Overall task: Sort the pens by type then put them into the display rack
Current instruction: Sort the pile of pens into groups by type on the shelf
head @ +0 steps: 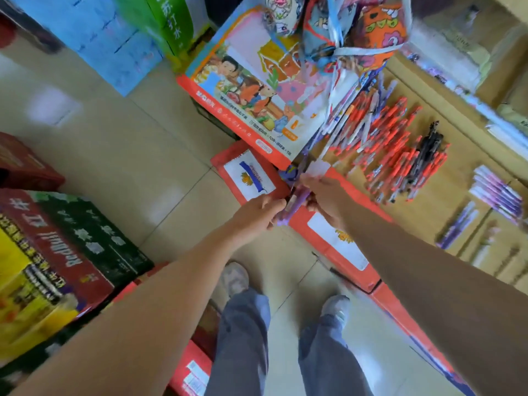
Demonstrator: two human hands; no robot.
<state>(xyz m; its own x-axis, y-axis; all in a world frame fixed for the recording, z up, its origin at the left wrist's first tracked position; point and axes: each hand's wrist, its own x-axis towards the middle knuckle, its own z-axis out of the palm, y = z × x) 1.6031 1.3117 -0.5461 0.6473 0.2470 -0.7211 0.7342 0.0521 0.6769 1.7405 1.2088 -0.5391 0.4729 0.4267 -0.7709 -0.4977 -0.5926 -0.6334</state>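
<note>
Left hand [257,214]: centre of frame, fingers curled round the lower end of a purple pen pack [295,202].
Right hand [321,195]: just right of the left hand, fingers closed on the upper part of the same pack; motion blur hides the exact finger placing.
Purple pen pack: held between both hands, tilted, over the edge of a red box with a white label [248,175].
Red pens [391,150]: loose heap on the cardboard surface [445,110], right of centre.
Black pens [431,141]: small cluster lying against the right side of the red heap.
Purple-and-white pens [498,195]: neat row at the right edge of the frame, apart from the heap.
Dark purple pens [457,227]: a few lying side by side, below and left of that row.
Illustrated box [251,90]: upper centre, cartoon figures on its lid, lying across the red boxes.
Patterned bags [351,24]: bundle tied with ribbon, top centre.
Red Bull carton [57,247]: lower left, beside a dark green carton [100,238].
Floor [128,155]: beige tiles, left half.
Person: grey trousers [243,347] and pale shoes at the bottom centre.
</note>
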